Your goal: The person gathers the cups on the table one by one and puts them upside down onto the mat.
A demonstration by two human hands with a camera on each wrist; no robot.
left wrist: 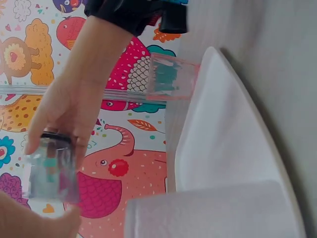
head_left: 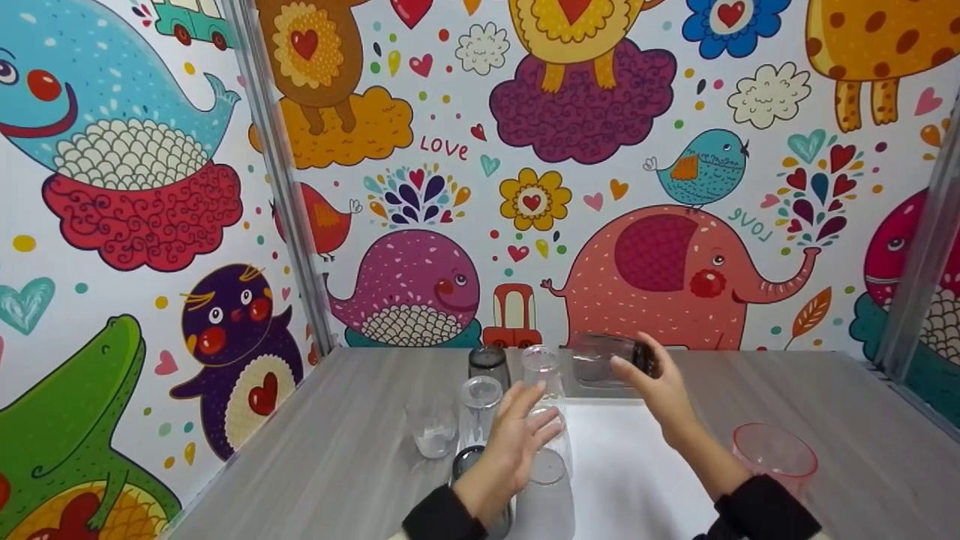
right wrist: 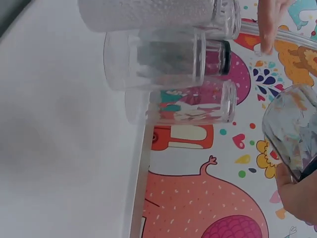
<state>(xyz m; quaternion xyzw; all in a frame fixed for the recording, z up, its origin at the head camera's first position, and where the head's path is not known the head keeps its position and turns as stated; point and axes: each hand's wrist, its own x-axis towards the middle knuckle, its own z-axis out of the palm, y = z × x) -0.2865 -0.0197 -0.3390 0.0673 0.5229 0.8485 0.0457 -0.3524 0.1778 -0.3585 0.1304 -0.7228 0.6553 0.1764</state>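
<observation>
My right hand (head_left: 667, 394) grips a dark-tinted drinking glass (head_left: 604, 361) by its dark end, above the far end of a white tray (head_left: 611, 450). The glass lies on its side in the air, its other end pointing left. With its fingers loosely spread, my left hand (head_left: 510, 446) is over the rows of glasses and holds nothing. Around it, upside down, stand a clear glass (head_left: 480, 409), a frosted glass (head_left: 547, 495) and a dark glass (head_left: 469, 459). In the right wrist view, the gripped glass (right wrist: 292, 124) is cut off by the frame's edge.
A pink-rimmed glass (head_left: 776, 457) stands right of the tray. Left of the rows, a clear tumbler (head_left: 433, 435) stands on the grey table (head_left: 337, 450). Another dark glass (head_left: 488, 364) is at the back, near the patterned wall (head_left: 637, 300).
</observation>
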